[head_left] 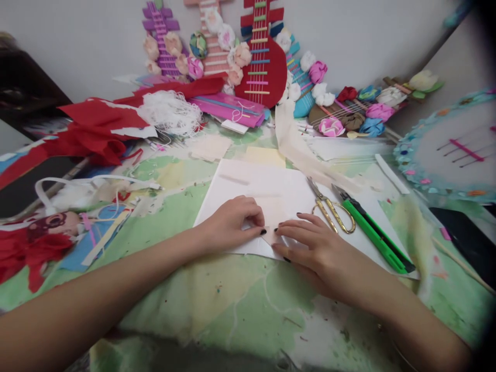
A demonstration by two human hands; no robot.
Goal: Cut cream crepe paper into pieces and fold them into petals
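Note:
A white sheet [263,188] lies on the green table cover in the middle. My left hand [232,222] rests on its near edge with the fingers curled, pinching a small pale piece of paper [276,235]. My right hand [310,245] lies on the sheet beside it, fingers stretched flat and pressing the same small piece. The two hands almost touch at the fingertips.
Gold-handled scissors [334,211] and a green utility knife [372,230] lie just right of my right hand. Red felt scraps [96,129] and white thread [170,111] pile at the back left. Craft guitars with paper flowers [263,57] stand along the wall. A round teal craft piece [453,150] sits at right.

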